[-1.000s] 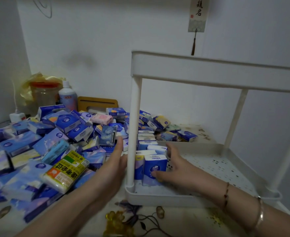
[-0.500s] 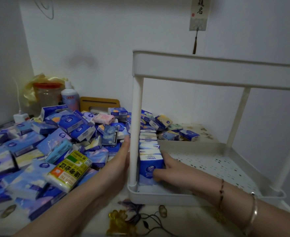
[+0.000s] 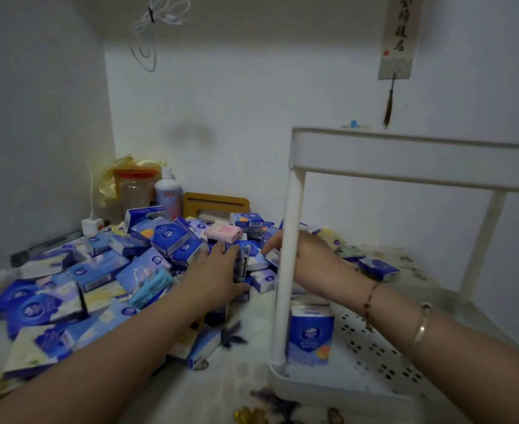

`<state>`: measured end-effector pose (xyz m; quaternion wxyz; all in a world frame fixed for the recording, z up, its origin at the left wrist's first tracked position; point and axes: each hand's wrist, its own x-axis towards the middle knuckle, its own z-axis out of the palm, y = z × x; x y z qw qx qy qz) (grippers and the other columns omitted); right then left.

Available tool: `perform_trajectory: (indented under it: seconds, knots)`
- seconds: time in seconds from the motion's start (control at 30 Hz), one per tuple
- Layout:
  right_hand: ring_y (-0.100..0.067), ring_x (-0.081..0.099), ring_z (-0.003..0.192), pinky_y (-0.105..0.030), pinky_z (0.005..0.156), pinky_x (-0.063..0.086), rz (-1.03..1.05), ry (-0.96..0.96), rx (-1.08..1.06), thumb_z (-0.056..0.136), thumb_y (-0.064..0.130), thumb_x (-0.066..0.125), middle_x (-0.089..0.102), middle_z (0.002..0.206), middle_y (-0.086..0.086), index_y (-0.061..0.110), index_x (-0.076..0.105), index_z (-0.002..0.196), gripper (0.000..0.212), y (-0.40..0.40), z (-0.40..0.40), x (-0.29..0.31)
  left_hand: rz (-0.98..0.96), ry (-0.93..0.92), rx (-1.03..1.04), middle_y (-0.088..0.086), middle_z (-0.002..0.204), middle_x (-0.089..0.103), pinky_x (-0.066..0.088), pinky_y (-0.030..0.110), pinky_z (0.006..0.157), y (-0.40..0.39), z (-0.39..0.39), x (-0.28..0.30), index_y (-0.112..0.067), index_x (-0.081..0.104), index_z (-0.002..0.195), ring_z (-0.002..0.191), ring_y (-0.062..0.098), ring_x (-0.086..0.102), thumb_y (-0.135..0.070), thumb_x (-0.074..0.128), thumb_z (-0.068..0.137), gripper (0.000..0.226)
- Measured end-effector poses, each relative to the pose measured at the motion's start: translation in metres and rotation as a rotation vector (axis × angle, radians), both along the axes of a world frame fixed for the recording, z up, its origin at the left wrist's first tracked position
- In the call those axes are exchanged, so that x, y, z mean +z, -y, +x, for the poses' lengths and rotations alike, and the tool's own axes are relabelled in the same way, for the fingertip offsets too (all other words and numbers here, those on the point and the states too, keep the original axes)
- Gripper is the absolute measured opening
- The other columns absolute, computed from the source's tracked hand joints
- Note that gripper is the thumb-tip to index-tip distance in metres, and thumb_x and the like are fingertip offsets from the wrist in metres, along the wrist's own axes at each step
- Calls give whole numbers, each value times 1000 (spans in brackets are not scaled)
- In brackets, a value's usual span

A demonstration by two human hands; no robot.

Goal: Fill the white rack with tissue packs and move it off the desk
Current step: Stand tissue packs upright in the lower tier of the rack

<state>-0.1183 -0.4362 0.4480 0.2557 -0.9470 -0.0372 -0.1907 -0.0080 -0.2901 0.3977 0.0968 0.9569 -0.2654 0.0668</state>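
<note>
The white rack (image 3: 285, 270) stands on the desk at the right. A row of blue tissue packs (image 3: 311, 335) stands upright in the near-left corner of its perforated lower tray (image 3: 380, 359). A big heap of loose tissue packs (image 3: 114, 270) covers the desk to the left. My left hand (image 3: 218, 270) reaches over the heap, with fingers on top and thumb under a dark-edged tissue pack (image 3: 243, 266). My right hand (image 3: 310, 255) stretches past the rack's front post, its straight fingers touching packs in the heap. The post hides part of that hand.
A jar with a red lid (image 3: 134, 188), a white bottle (image 3: 168, 194) and a wooden holder (image 3: 215, 203) stand against the back wall. A white charger plug (image 3: 92, 225) sits by the left wall. More packs (image 3: 377, 267) lie behind the rack. A scroll (image 3: 399, 35) hangs above.
Both hands left the rack's front corner and moved away to the heap. The right hand let go of the packs in the tray; the left hand closed around a pack. The camera tilted up.
</note>
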Motion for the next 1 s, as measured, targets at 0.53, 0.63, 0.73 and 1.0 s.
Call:
perform_trajectory:
  seconds: [0.53, 0.63, 0.73, 1.0]
  knots:
    - [-33, 46, 126, -39, 97, 44, -611, -564, -161, 82, 19, 69, 40, 141, -19, 4, 13, 149, 88, -32, 130, -15, 28, -106, 30, 20, 147, 32, 41, 45, 102, -1, 25, -16, -11, -8, 150, 131, 38, 38, -34, 56, 91, 90]
    - [-36, 48, 125, -44, 100, 41, -629, -556, -154, 84, 17, 68, 45, 139, -19, 3, 27, 146, 76, -29, 132, -17, -16, -173, 33, 19, 156, 13, 32, 47, 111, -1, 26, -17, -11, -16, 150, 141, 38, 22, -23, 52, 94, 89]
    - [-34, 51, 121, -39, 95, 45, -640, -532, -185, 81, 17, 72, 46, 138, -18, 6, 16, 149, 89, -28, 140, -23, -54, -82, 41, 18, 145, 35, 43, 46, 99, -3, 27, -19, -12, -2, 151, 127, 36, 43, -17, 55, 91, 83]
    - [-32, 54, 110, -31, 74, 41, -415, -184, -204, 89, 11, 58, 50, 126, -19, 5, 34, 134, 52, -19, 138, -18, -439, 139, 86, 16, 102, 59, 49, 43, 71, -13, 16, -6, -13, 19, 144, 90, 33, 59, -7, 51, 88, 64]
